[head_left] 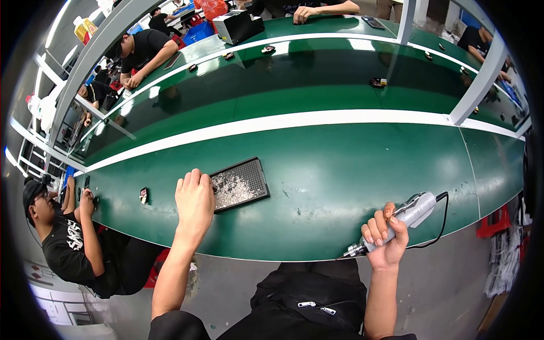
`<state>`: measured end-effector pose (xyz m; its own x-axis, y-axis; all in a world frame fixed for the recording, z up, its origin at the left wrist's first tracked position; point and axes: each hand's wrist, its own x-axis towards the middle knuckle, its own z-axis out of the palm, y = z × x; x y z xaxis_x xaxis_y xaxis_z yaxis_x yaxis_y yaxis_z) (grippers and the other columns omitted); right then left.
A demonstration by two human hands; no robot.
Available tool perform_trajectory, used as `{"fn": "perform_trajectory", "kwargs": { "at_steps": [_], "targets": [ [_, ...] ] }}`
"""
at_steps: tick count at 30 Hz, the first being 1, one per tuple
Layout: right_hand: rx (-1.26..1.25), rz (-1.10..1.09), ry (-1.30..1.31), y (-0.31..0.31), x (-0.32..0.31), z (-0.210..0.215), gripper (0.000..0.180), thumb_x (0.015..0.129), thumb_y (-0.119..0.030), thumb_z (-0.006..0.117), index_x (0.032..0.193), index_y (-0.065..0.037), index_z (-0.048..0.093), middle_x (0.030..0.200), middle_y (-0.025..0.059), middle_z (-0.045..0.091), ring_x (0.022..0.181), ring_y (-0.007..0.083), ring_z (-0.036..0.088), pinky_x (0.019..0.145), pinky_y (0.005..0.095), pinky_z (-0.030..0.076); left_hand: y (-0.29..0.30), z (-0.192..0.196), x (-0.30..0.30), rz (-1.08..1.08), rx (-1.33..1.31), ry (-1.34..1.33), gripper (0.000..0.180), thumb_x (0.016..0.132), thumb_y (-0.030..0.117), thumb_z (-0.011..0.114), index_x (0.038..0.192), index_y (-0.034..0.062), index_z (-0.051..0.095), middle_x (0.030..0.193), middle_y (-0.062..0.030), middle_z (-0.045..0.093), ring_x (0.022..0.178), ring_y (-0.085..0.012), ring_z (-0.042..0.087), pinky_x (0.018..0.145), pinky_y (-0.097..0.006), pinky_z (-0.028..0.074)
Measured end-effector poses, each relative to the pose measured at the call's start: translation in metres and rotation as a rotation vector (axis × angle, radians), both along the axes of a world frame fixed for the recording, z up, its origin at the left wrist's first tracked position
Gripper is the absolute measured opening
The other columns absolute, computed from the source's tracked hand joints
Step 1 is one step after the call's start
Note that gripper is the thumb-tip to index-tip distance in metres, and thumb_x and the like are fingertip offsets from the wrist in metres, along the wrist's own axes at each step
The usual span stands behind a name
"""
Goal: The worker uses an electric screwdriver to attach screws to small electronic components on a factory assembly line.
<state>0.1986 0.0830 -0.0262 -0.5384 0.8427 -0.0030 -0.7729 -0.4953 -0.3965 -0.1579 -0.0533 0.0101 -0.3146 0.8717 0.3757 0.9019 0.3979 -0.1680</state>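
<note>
A knock from the left hand (195, 199), bunched at the left end of the tray (258, 174) (whether pinching anything, I could not tell), might have spilled the metal pieces (231, 190). The right hand (386, 235) was wrapped round the grey screwdriver (415, 211); slackening might have dropped it over the near edge. One tray lay left of centre on one green bench (340, 170); one screwdriver; pieces too many to count.

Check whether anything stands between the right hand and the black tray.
Nothing visible: only green tabletop lies between the right hand, holding an electric screwdriver, and the tray. The left hand is at its left end.
</note>
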Motion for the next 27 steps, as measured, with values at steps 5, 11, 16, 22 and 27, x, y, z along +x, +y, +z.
{"fn": "perform_trajectory", "kwargs": {
  "at_steps": [5,11,16,22,27],
  "targets": [
    [-0.018,0.039,0.009,0.002,0.003,-0.001,0.008,0.087,-0.015,0.053,0.092,-0.009,0.050,0.056,-0.0005,0.037,0.046,0.0101,0.037,0.053,0.0290,0.037,0.001,0.008,0.005,-0.091,0.127,-0.066,0.011,0.075,0.002,0.065,0.078,0.0045,0.055,0.079,-0.0100,0.051,0.078,-0.0299,0.053,0.068,-0.041,0.040],
    [-0.039,0.067,0.023,-0.004,0.006,-0.002,0.008,0.087,-0.014,0.053,0.092,-0.008,0.054,0.059,0.0008,0.040,0.051,0.0124,0.038,0.061,0.0308,0.037,0.004,0.020,0.030,-0.150,0.223,-0.231,0.016,0.076,-0.001,0.064,0.077,0.0037,0.049,0.074,-0.0110,0.053,0.072,-0.0310,0.051,0.065,-0.041,0.038],
    [-0.056,0.039,-0.025,-0.007,0.000,-0.004,0.006,0.087,-0.012,0.053,0.092,-0.009,0.054,0.059,0.0014,0.040,0.052,0.0142,0.041,0.060,0.0315,0.038,0.008,0.045,0.093,-0.259,0.220,-0.425,0.008,0.084,0.003,0.063,0.082,0.0010,0.056,0.075,-0.0153,0.059,0.071,-0.0340,0.057,0.064,-0.043,0.044],
    [-0.138,-0.034,-0.078,-0.012,-0.002,0.022,0.008,0.086,-0.012,0.058,0.090,-0.011,0.052,0.061,0.0024,0.042,0.055,0.0155,0.043,0.058,0.0304,0.038,0.020,0.033,0.138,-0.383,0.166,-0.844,0.006,0.086,0.005,0.064,0.088,-0.0004,0.062,0.079,-0.0186,0.064,0.072,-0.0350,0.062,0.063,-0.040,0.048],
    [-0.104,-0.114,-0.066,-0.019,-0.003,0.044,0.007,0.086,-0.011,0.058,0.090,-0.011,0.052,0.060,0.0025,0.041,0.053,0.0153,0.042,0.057,0.0298,0.038,0.020,0.031,0.159,-0.460,0.206,-1.078,0.012,0.082,0.005,0.072,0.079,-0.0020,0.063,0.068,-0.0136,0.065,0.058,-0.0182,0.062,0.055,-0.030,0.048]
  ]
}}
